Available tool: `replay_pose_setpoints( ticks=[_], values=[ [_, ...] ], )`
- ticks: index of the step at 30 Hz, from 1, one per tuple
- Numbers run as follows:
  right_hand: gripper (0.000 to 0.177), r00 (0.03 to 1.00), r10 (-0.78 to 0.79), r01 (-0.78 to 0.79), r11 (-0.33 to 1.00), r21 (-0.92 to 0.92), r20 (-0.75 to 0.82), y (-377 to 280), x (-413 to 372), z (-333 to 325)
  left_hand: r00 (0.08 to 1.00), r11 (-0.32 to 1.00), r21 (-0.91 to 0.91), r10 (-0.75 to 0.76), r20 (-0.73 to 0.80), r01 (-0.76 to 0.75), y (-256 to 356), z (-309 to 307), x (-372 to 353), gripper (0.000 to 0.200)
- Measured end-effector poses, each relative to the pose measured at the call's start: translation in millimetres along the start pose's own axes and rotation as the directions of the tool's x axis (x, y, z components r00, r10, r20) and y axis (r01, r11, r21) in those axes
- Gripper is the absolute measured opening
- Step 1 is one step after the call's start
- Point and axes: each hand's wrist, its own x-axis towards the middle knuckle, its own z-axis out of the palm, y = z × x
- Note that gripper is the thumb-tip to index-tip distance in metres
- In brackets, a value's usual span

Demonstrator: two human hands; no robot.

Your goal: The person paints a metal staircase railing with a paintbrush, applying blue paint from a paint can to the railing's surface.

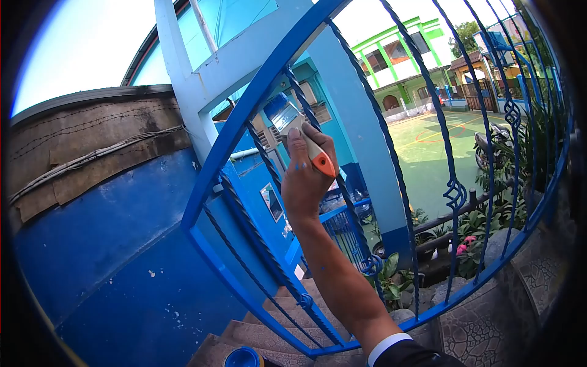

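Observation:
My right hand [309, 165] is raised at the middle of the view, closed around a paintbrush [320, 158]. The brush has a pale handle with an orange end, which points back toward me. Its wide head points up and left, with blue on the bristles, and overlaps the gap between two twisted bars of a blue metal railing [254, 98]. Small blue spots mark my thumb and forearm. At the bottom edge an open can of blue paint [243, 357] shows in part. My left hand is out of view.
Stone-patterned steps [293, 306] run down behind the railing. A blue-painted wall [122, 244] with cables along its top stands at the left. Plants and rocks [440, 290] line the right side, and beyond lies a green court [428, 147] with a parked motorcycle [494, 147].

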Motion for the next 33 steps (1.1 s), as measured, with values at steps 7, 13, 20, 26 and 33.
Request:
replay_pose_setpoints(
  ticks=[7, 13, 20, 26, 33],
  values=[
    [0.028, 0.993, 0.117, -0.118, 0.988, 0.105, 0.017, -1, -17, -2, 0.970, 0.914, -0.405, -0.094, -0.222, -0.004, 89, -3, 24, 0.077],
    [0.030, 0.982, 0.152, -0.158, 0.986, 0.047, 0.109, 5, -11, 3, 0.945, 0.900, 0.297, 0.277, 0.172, -0.318, -176, 12, -23, 0.072],
    [0.026, 0.982, 0.187, -0.182, 0.978, 0.103, -0.037, -21, 5, -4, 0.976, 0.905, -0.425, -0.114, -0.185, 0.025, 27, 1, 15, 0.073],
    [0.026, 0.969, 0.246, -0.247, 0.966, 0.074, 0.022, -29, 24, 21, 0.972, 0.901, -0.433, -0.122, -0.200, 0.024, 85, -1, 21, 0.075],
    [0.024, 0.995, 0.094, -0.087, 0.981, 0.174, -0.028, -45, 21, 10, 0.955, 0.937, 0.222, 0.230, 0.189, -0.270, -220, 13, -51, 0.074]
  ],
)
